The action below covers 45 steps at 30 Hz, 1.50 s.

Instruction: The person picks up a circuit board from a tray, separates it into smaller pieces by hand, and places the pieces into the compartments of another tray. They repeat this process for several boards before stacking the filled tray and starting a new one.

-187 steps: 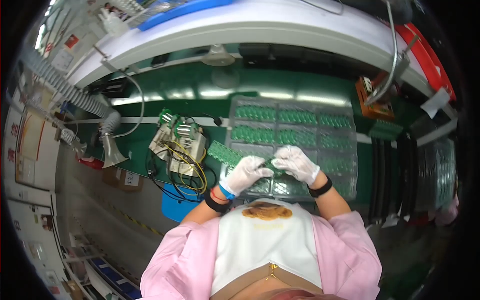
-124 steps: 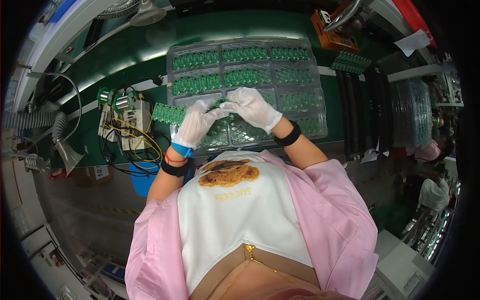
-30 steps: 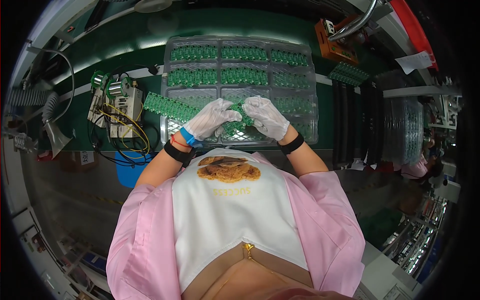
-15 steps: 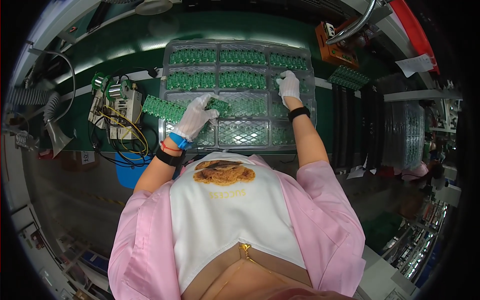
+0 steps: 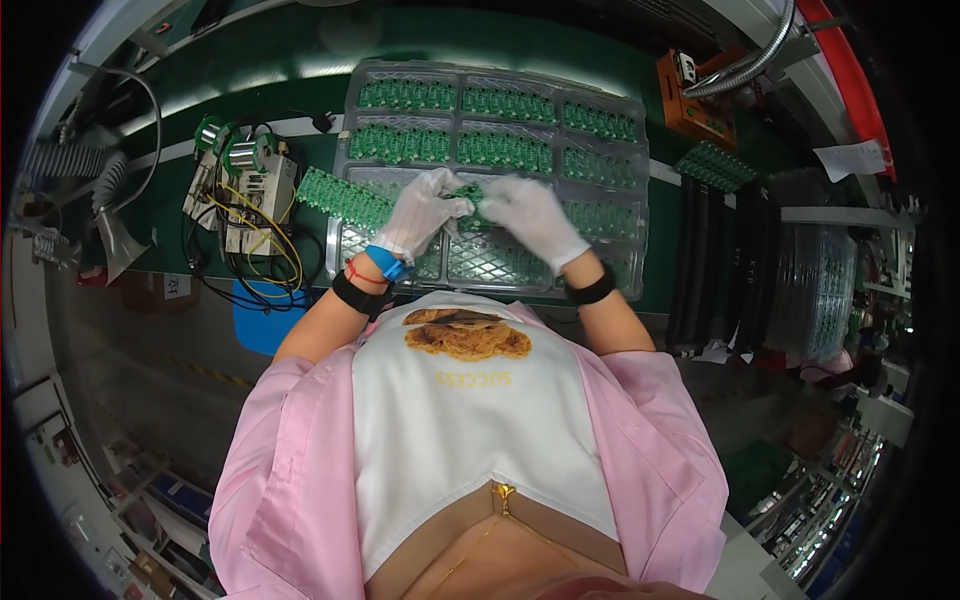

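My left hand [image 5: 425, 212], in a white glove, grips a small green circuit board [image 5: 470, 194] above the tray. From the other side my gloved right hand [image 5: 532, 212] reaches in at that board; motion blurs its fingers, so their grip does not show. Beneath both hands lies a clear plastic tray [image 5: 640, 200] with a grid of compartments. Rows of green circuit boards [image 5: 505, 149] fill its upper compartments, and more boards show in the right column. A long panel of joined green boards [image 5: 335, 196] rests across the tray's left edge, partly behind my left hand.
Left of the tray, solder wire spools [image 5: 245, 153] and pale equipment [image 5: 245, 215] sit among tangled cables. An orange box [image 5: 700, 112] stands at the back right. Black racks [image 5: 700, 260], a board panel [image 5: 715, 165] and stacked clear trays [image 5: 805, 270] are on the right.
My right hand has moved left from the right-hand compartments to the board at my left hand. The left hand keeps hold of its board and has shifted slightly in the view.
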Each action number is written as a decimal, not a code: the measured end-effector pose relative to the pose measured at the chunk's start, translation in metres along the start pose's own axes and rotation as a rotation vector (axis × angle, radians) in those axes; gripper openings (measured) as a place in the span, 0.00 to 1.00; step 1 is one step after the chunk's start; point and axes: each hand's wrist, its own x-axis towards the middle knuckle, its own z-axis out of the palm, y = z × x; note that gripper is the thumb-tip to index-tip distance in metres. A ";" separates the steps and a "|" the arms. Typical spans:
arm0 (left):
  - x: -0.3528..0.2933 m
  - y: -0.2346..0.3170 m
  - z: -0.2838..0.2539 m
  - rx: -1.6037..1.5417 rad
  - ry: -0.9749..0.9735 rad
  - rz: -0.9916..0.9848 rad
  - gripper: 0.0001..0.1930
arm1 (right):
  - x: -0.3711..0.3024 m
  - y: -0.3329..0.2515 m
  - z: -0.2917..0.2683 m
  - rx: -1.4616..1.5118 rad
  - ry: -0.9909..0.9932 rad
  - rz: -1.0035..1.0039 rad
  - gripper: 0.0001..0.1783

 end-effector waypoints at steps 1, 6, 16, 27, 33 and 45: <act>-0.001 0.004 0.000 0.001 -0.005 0.000 0.10 | -0.003 0.002 0.011 -0.213 -0.076 -0.129 0.08; -0.010 0.012 0.001 -0.246 -0.238 0.025 0.08 | -0.011 0.002 -0.008 -0.170 0.064 -0.588 0.08; -0.014 0.013 -0.003 -0.163 -0.032 0.098 0.09 | 0.010 0.155 -0.056 0.057 0.261 0.738 0.15; -0.013 -0.002 -0.021 -0.199 0.072 0.059 0.12 | 0.015 0.102 -0.051 -0.242 0.470 0.616 0.25; 0.003 0.000 -0.005 -0.141 0.015 0.138 0.14 | 0.009 -0.024 -0.001 0.607 0.087 0.390 0.22; -0.009 -0.022 -0.062 1.581 -0.039 0.467 0.28 | -0.009 0.177 -0.066 -0.200 0.649 0.677 0.15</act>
